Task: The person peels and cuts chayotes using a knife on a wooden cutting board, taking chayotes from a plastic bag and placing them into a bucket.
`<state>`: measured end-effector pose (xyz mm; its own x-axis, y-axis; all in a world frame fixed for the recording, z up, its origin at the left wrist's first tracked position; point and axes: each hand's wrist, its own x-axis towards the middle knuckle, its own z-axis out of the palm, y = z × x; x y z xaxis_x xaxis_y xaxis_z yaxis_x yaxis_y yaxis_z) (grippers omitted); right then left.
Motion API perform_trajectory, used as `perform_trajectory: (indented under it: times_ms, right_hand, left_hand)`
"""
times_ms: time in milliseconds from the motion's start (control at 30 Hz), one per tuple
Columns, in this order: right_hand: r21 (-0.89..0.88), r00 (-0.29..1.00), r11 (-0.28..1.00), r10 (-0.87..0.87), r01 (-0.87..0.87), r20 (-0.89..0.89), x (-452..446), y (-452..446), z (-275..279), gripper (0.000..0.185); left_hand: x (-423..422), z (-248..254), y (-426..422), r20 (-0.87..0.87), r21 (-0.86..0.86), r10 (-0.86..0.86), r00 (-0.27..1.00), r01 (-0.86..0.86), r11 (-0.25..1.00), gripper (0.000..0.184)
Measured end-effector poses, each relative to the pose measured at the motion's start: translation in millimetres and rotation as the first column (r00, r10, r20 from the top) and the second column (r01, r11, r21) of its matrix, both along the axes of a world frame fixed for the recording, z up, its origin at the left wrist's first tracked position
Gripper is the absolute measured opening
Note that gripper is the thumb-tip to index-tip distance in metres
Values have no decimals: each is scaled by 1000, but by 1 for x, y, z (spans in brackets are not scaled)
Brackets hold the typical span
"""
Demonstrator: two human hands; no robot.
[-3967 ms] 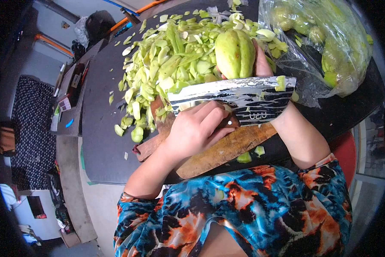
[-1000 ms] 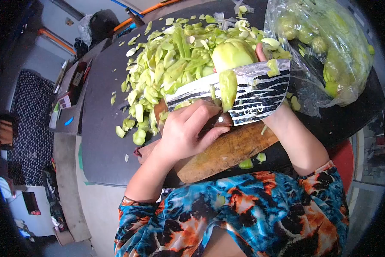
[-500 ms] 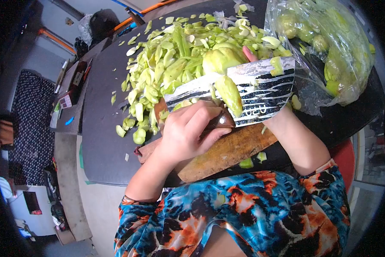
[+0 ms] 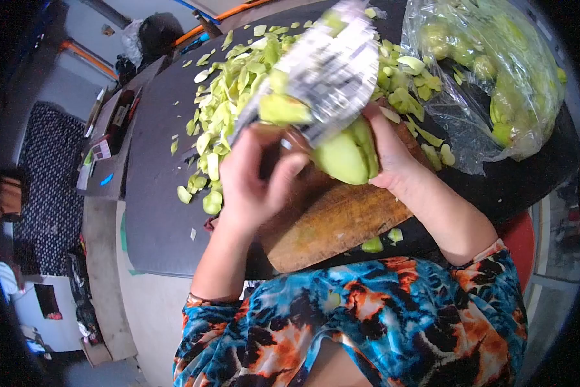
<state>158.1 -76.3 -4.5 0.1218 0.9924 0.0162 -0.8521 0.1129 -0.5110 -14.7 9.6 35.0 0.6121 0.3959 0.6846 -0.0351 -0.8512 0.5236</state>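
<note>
Left grip [image 4: 251, 169] closed on the cleaver [image 4: 335, 68], blade toward 1 o'clock; right grip [image 4: 390, 149] encloses the green fruit [image 4: 344, 157] above the board [image 4: 332, 226], presumably steadying it. From the fruit: peelings [image 4: 238, 79] at 10 o'clock; plastic bag [image 4: 525, 84] at 2 o'clock, likely placed clear of the blade

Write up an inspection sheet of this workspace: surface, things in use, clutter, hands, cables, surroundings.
Surface: dark tabletop; stained wooden board beneath the hands.
Things in use: motion-blurred cleaver, pieces clinging to its blade; green vegetable, partly pared.
Clutter: heap of green parings, strays around it; scraps beside the board; clear plastic bag holding more green vegetables.
Hands: left hand grips the cleaver's handle; right hand holds the vegetable.
Cables: nothing seen near the hands.
Surroundings: patterned cloth, orange bar.
</note>
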Motion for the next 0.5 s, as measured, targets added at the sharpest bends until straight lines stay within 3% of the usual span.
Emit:
perform_trajectory:
  times_ms: [33,67,133,167,267,300,333,400,433,500]
  right_hand:
    - [-13,996,1000,-24,25,85,3,-4,4,53]
    - [44,996,996,75,-77,36,9,-5,7,56]
    - [-29,997,998,48,-50,-53,15,-3,10,73]
    - [-27,999,998,49,-50,-7,19,-2,9,74]
    - [54,983,995,89,-82,-158,27,1,-2,74]
    - [339,933,902,332,-269,-143,34,7,-1,65]
    - [269,941,946,244,-179,-234,32,5,-1,66]
    - [100,921,995,51,-13,-387,25,-1,7,69]
    - [359,840,923,303,-140,-450,30,7,-7,70]
    - [185,907,982,117,-44,-406,27,8,-8,63]
  left_hand:
    - [-6,-2,7,-28,-63,86,996,-87,994,23]
    - [-10,-6,15,-40,-214,115,993,-121,969,22]
    - [-8,-2,16,17,-435,134,991,-113,893,21]
    - [-10,-3,19,4,-472,120,993,-104,875,21]
    - [-10,-6,15,2,-402,13,1000,-12,916,24]
    - [-7,-5,11,-9,-292,-30,999,26,956,27]
    - [-6,-6,12,-45,-107,-45,998,40,993,29]
    - [-4,-4,9,-159,73,-149,976,162,984,31]
    - [-3,-3,5,-193,112,-151,969,175,978,32]
    - [-1,-1,0,-215,165,-178,960,216,962,36]
